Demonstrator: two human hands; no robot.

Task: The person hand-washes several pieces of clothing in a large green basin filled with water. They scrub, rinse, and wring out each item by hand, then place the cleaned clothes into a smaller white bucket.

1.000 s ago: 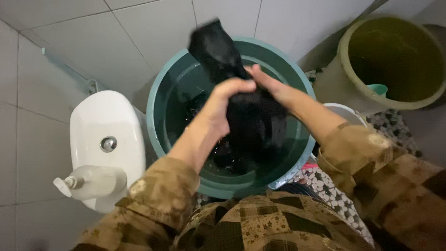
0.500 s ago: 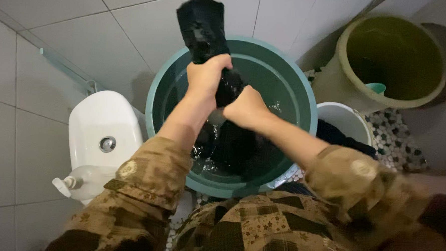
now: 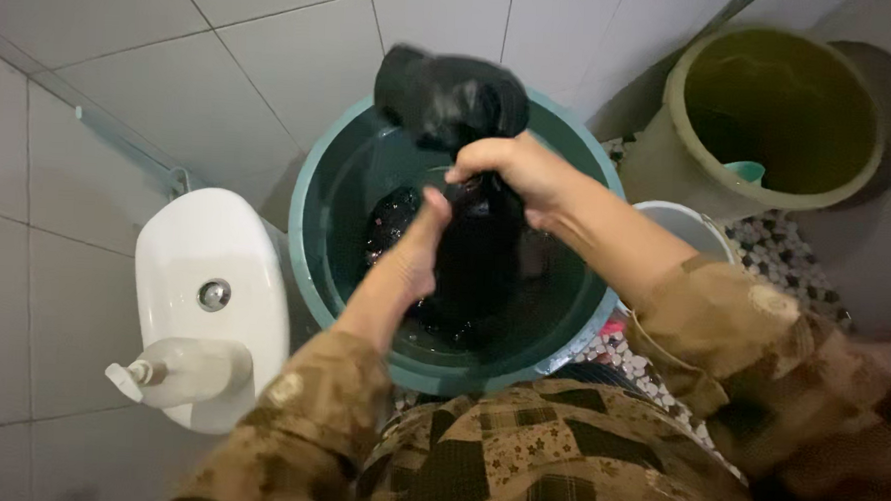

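Black wet cloth [image 3: 452,101], a dark garment, is bunched above a teal plastic basin [image 3: 313,190] in the head camera's downward view. The right hand [image 3: 514,168] is closed in a fist around the garment's middle, with the bunched upper end bulging out beyond the knuckles over the basin's far rim. The rest of the garment hangs down from that fist into the basin, where dark water shows. The left hand [image 3: 418,244] sits lower, just beside the hanging part, its fingers pressed against the cloth; whether they fully wrap it cannot be told. Both forearms come from brown patterned sleeves. To the left stands a white toilet cistern [image 3: 210,255] with a pump bottle [image 3: 180,369] lying on it. To the right stand an olive bucket [image 3: 671,140] and a white pail [image 3: 692,226].
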